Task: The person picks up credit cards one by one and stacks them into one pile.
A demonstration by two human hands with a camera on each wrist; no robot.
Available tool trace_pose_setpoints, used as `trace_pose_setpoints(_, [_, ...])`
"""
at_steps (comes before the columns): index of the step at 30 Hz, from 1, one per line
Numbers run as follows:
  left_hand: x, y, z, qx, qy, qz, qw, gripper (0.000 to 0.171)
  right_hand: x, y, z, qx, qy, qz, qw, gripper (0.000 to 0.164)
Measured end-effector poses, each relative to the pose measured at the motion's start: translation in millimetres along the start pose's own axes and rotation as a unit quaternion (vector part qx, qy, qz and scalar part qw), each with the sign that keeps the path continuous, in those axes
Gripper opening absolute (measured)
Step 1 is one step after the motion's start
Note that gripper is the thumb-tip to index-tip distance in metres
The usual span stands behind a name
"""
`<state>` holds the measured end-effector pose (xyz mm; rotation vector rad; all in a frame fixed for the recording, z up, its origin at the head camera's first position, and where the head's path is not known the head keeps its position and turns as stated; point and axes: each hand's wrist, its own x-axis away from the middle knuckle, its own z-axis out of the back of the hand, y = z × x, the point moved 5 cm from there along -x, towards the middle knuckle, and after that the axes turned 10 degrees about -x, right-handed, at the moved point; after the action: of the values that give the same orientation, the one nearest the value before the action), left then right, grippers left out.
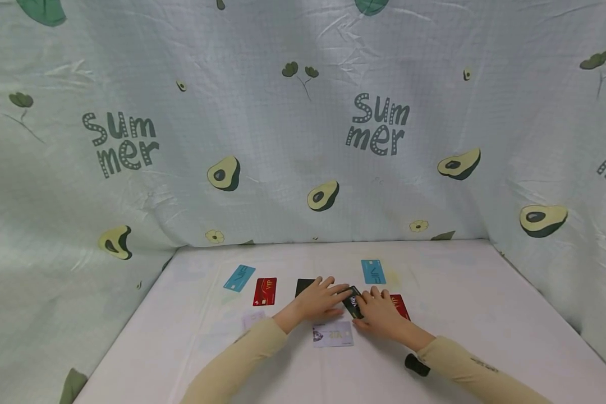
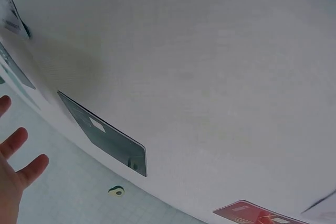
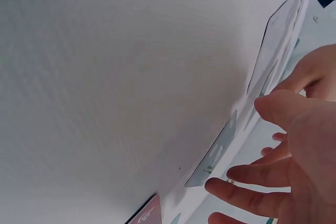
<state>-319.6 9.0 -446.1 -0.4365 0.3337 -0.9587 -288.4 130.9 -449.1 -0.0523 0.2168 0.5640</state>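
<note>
In the head view my left hand (image 1: pixel 319 302) hovers or rests beside a black VIP card (image 1: pixel 352 303), its fingers reaching over that card's upper left. A second black card (image 1: pixel 304 285) lies partly hidden behind this hand. My right hand (image 1: pixel 382 315) is at the card's right side, fingers extended. From the right wrist, the right hand (image 3: pixel 294 156) shows spread, fairly straight fingers near a dark card (image 3: pixel 214 153); whether they touch it I cannot tell. The left wrist view shows spread fingers of the left hand (image 2: pixel 16 166) and a dark card (image 2: pixel 107 137) flat on the cloth.
Blue cards lie at the back left (image 1: pixel 239 278) and back right (image 1: pixel 373 271). Red cards sit at left (image 1: pixel 265 292) and beside the right hand (image 1: pixel 400 306). Lilac cards lie nearer (image 1: pixel 333 334), one (image 1: pixel 253 319) beside the left forearm. A black object (image 1: pixel 416 365) is by the right sleeve.
</note>
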Motion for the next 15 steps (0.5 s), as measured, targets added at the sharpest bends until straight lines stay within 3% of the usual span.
trace_pose_setpoints(9, [-6.4,1.0,-7.6,0.013,-0.029,0.004,0.9995,0.052,-1.0,-1.4,-3.7,-0.016,-0.027,-0.007,0.999,0.051])
trace_pose_setpoints(15, [-4.8,3.6,-12.0,0.027,-0.072,0.005,0.9970,0.049,-0.1,-0.7,-8.2,-0.018,-0.020,0.005,1.000,0.047])
